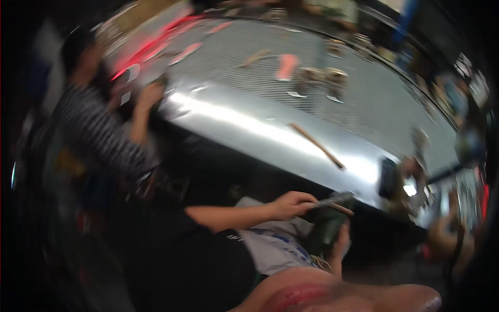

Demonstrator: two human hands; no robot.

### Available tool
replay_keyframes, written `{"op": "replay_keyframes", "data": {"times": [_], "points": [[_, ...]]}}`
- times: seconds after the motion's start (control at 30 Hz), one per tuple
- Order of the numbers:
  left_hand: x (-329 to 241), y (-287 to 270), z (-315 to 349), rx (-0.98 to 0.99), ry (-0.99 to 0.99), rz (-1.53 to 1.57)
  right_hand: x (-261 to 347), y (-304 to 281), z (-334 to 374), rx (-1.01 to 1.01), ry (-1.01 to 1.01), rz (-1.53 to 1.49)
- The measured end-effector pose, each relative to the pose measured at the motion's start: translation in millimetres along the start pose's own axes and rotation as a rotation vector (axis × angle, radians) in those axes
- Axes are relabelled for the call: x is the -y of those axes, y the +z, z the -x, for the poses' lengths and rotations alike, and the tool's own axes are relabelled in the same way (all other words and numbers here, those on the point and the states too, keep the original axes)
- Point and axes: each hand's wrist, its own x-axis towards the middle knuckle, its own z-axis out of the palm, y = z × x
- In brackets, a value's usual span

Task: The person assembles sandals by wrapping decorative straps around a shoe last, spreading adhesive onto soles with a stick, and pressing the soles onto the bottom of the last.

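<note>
"Head view first: what fills it?"
"Grey ribbed surface (223, 57) across the upper middle, with a shiny metal edge (244, 120); a wooden stick (317, 146) lies there. Another person (99, 114) is at upper left."
"Anything unclear?"
"Blur softens most things; the right forearm vanishes near the lower edge."
"Grip?"
"Right of lower centre, the left hand (292, 206) is closed around a grey tool (335, 199); the right hand (341, 242) clasps a dark green object (321, 233), kind unclear."
</note>
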Motion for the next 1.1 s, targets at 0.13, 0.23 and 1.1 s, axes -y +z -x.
{"op": "replay_keyframes", "data": {"times": [0.13,0.23,1.1], "points": [[-14.6,14.0,-2.8,0.103,0.142,-0.127,35.7,-2.8,2.2,0.002,-0.321,0.08],[-32.9,27.4,10.3,0.138,0.094,-0.151,77.3,21.3,1.9,0.131,-0.35,0.036],[20.9,7.3,33.1,-0.055,-0.201,0.107,59.2,14.6,32.8,-0.252,0.15,-0.399]]}}
